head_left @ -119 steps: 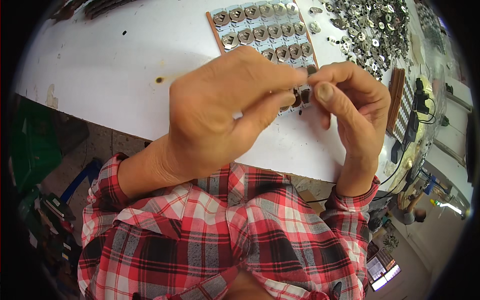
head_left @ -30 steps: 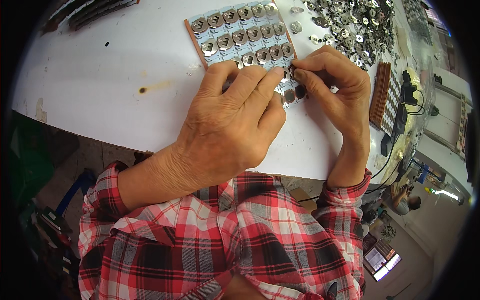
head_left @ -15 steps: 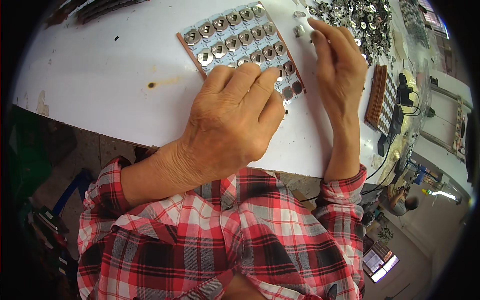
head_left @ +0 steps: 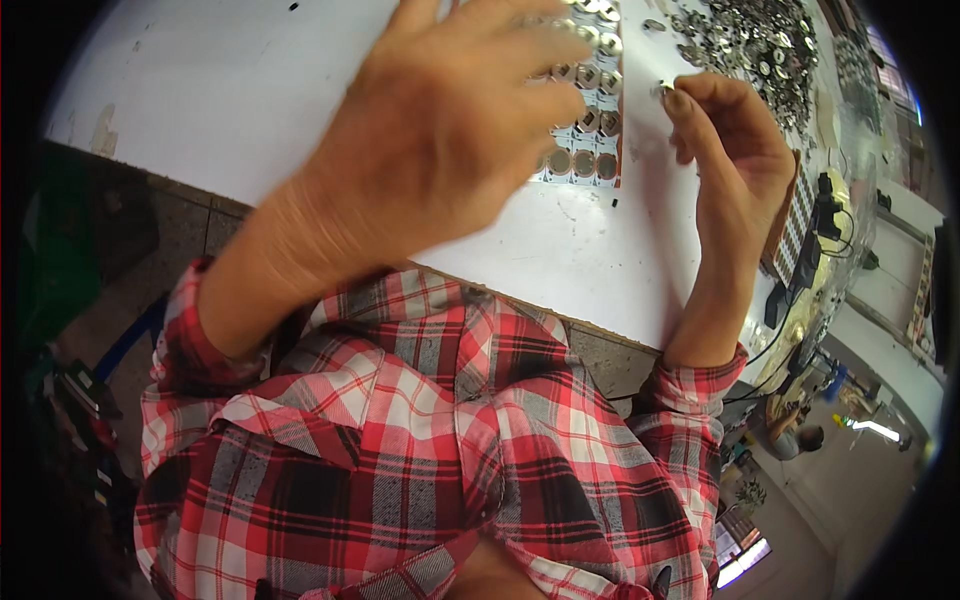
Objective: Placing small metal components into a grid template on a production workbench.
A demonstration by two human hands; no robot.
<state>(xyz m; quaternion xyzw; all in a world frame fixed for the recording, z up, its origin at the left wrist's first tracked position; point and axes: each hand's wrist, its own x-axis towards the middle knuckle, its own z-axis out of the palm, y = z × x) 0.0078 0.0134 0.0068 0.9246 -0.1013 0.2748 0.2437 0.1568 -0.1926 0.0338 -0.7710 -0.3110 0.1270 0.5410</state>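
Note:
A panel of light-blue circuit boards [head_left: 611, 138] lies on the white table, its rows bearing round silver coin-cell holders [head_left: 587, 77]. The row nearest me shows bare round grey pads [head_left: 583, 163]. My left hand [head_left: 440, 120] is over the left part of the panel and hides much of it; motion blurs it, but its fingers look stretched and apart, with nothing seen in them. To the right of the panel, my right hand [head_left: 735, 140] is closed, thumb and index finger pinching a small shiny metal piece [head_left: 664, 88], likely a coin-cell holder.
A heap of loose metal holders [head_left: 765, 50] covers the far right of the table, with a single one [head_left: 654, 25] lying apart. Stacked board panels [head_left: 797, 225] and black cables [head_left: 828, 210] are at the right edge. A person [head_left: 795, 435] sits in the background.
My left hand has lifted off the panel, moving up and left, its fingers spreading. My right hand has pinched a small metal piece beside the panel. The view has shifted, so the panel appears higher.

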